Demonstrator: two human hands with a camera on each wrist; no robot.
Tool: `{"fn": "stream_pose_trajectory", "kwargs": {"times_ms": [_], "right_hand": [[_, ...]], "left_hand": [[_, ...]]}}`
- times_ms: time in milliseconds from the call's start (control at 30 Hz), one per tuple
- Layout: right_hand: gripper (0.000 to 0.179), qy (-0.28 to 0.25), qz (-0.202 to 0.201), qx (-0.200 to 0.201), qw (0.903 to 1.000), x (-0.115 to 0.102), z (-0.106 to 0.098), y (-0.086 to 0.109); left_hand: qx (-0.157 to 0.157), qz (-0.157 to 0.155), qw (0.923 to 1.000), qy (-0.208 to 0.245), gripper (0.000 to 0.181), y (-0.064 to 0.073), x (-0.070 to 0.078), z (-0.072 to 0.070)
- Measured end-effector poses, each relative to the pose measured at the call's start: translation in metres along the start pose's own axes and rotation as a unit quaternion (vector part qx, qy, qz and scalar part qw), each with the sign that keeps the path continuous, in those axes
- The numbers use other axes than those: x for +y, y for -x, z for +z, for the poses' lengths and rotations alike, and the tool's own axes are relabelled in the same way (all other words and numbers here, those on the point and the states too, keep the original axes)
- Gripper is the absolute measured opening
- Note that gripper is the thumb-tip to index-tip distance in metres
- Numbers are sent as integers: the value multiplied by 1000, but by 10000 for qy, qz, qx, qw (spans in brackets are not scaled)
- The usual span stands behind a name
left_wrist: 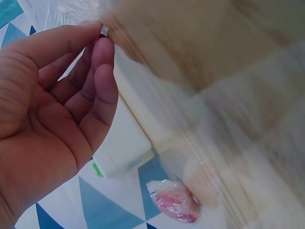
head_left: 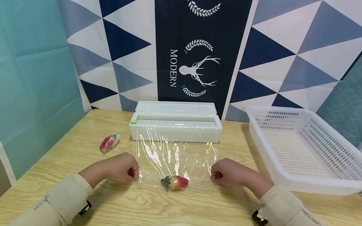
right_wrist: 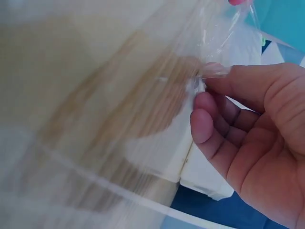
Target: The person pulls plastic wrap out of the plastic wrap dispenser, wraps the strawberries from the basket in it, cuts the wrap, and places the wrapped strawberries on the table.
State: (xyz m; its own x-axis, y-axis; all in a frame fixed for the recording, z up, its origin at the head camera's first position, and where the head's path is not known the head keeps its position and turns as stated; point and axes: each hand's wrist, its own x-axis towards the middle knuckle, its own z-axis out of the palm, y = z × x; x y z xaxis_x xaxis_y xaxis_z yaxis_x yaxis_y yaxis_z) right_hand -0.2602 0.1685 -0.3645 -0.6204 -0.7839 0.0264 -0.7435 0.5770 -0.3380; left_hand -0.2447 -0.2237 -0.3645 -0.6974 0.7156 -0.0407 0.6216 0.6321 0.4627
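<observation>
A sheet of clear cling film [head_left: 175, 158] stretches from a white film dispenser box [head_left: 175, 130] toward me. My left hand [head_left: 123, 168] pinches its near left corner between thumb and fingers; the left wrist view shows the same pinch. At the near right corner, my right hand [head_left: 228, 172] pinches the film too, thumb against index finger in the right wrist view. Between the hands lies a red strawberry [head_left: 178, 182] with green leaves, near the film's front edge. Whether the film touches it, I cannot tell. Another strawberry [head_left: 109, 142], wrapped in film, rests beyond my left hand.
The dispenser's lid [head_left: 176, 107] stands raised at the back, against a patterned cloth [head_left: 124, 44]. On the right, a white perforated plastic basket [head_left: 316, 180] sits on the wooden table [head_left: 139, 218]. A teal cloth [head_left: 21, 50] hangs along the left side.
</observation>
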Motion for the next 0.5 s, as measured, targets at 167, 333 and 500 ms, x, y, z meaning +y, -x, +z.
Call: {"fn": "stream_pose_trajectory", "kwargs": {"times_ms": [167,333,500], "right_hand": [[20,-112,125,-6,9999,0,-2,8],[16,59,-86,102,9999,-2,-5,16],[17,411,-324,432,9977,-10,-9,20]], "left_hand": [[-61,-35,9994,-333,22,4,-2,-5],[70,80,9959,-895,22,9,0,-10],[524,265,9939,-934,20,10,18,-12]]}}
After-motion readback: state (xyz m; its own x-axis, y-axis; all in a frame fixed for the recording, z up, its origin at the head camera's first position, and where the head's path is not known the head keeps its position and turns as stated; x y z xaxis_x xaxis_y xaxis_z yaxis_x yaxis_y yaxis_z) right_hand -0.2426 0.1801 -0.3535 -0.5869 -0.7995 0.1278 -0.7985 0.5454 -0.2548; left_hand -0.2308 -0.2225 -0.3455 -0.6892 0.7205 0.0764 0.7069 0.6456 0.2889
